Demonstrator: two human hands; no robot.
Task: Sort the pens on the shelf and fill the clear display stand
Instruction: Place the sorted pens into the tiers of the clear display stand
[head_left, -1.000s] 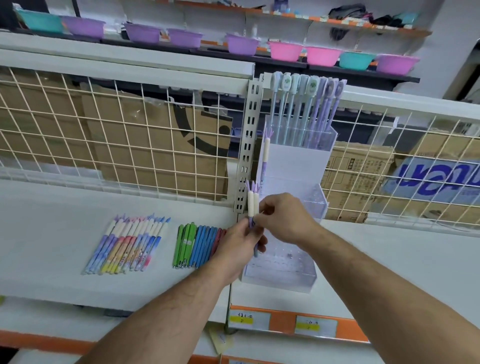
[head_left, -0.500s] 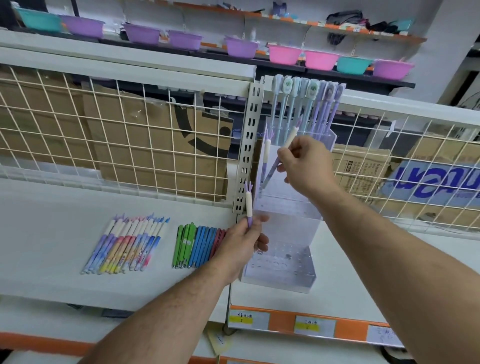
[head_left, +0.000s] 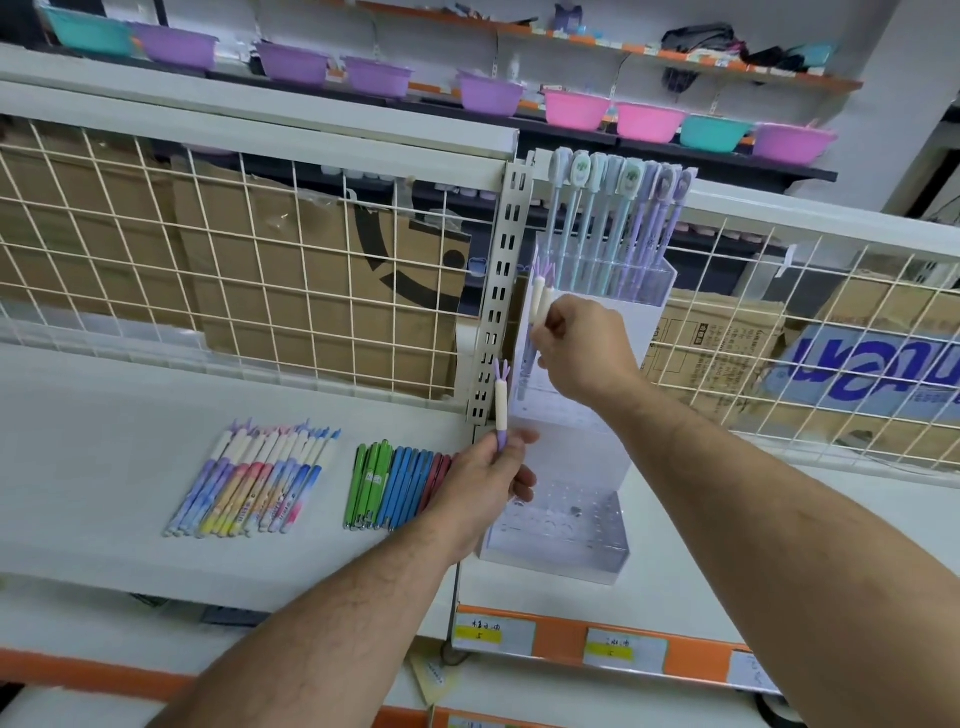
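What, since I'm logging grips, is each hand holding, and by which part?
The left hand pinches a white-capped purple pen by its lower purple barrel. The right hand pinches a matching pen just below its white cap.

Open shelf at both sides; the back, the top and the stand's upper tier are closed off.

The white shelf (head_left: 119, 415) lies bare left of the pastel pens (head_left: 249, 483), along its front edge, and right of the clear display stand (head_left: 618, 564). The wire grid (head_left: 260, 291) walls the back, the slotted upright (head_left: 498, 312) stands just beside the stand's left wall, and the upper shelf (head_left: 260, 122) hangs overhead. Tall pens (head_left: 618, 228) crowd the stand's top tier. The right grip (head_left: 576, 343), pinching a white-capped pen (head_left: 540, 304), blocks the middle tier's left end. The left grip (head_left: 483, 483), holding a second pen (head_left: 501, 410), stands before the stand's left corner. The holed bottom tier is open from above.
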